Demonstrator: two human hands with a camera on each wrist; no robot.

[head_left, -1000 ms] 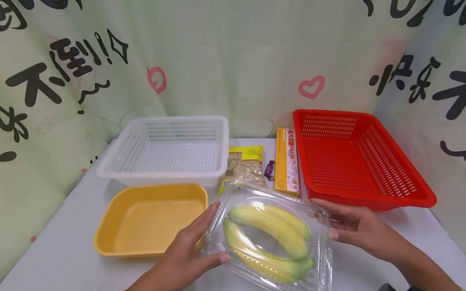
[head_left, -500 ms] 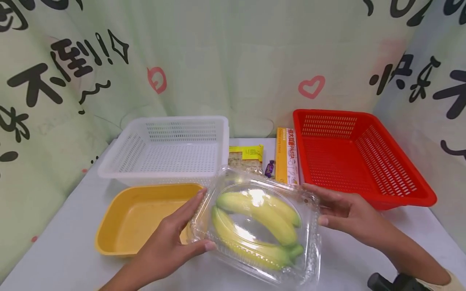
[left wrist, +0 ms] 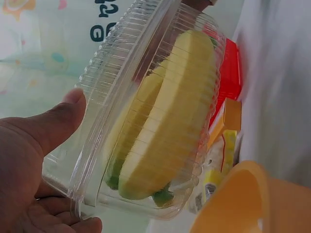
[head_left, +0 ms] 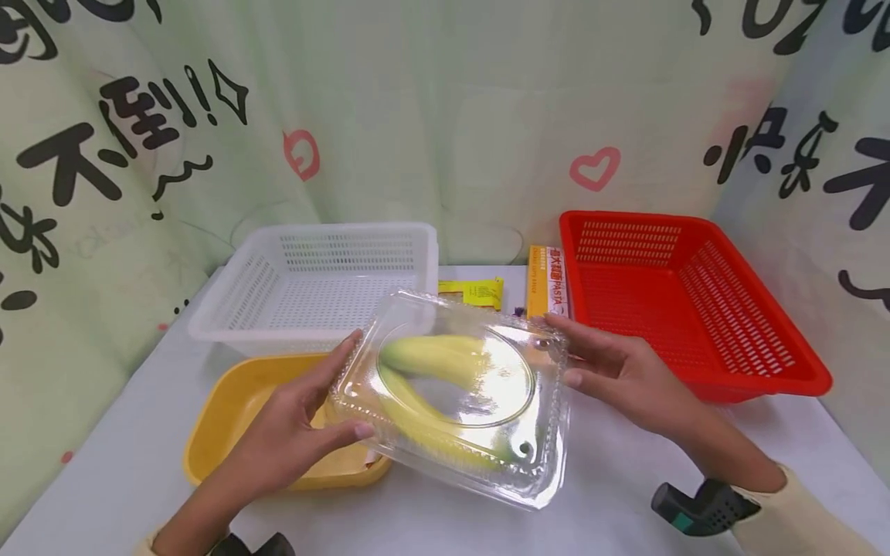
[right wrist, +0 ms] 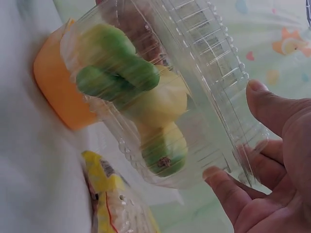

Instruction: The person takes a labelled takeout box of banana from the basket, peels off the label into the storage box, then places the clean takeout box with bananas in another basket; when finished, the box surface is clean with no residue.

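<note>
A clear plastic clamshell container (head_left: pixel 549 455) is held up above the table, tilted, with yellow-green bananas (head_left: pixel 427 417) inside. My left hand (head_left: pixel 285 432) grips its left edge, thumb on top and fingers beneath. At the opposite edge, my right hand (head_left: pixel 619 378) holds the container between thumb and fingers. The left wrist view shows the bananas (left wrist: pixel 170 116) through the ribbed plastic side, with the left thumb against the rim. Green banana ends (right wrist: pixel 116 73) show in the right wrist view.
A yellow basin (head_left: pixel 215 417) sits front left, partly behind the container. Behind it stands a white perforated basket (head_left: pixel 313 301); a red basket (head_left: pixel 633 309) is at right. A yellow-labelled packet (head_left: pixel 487 293), a pasta box (head_left: pixel 538 282) and a mostly hidden purple item lie between the baskets.
Both hands have carried the container left and upward in the head view. It now covers more of the packet and pasta box, and its tilt has shifted.
</note>
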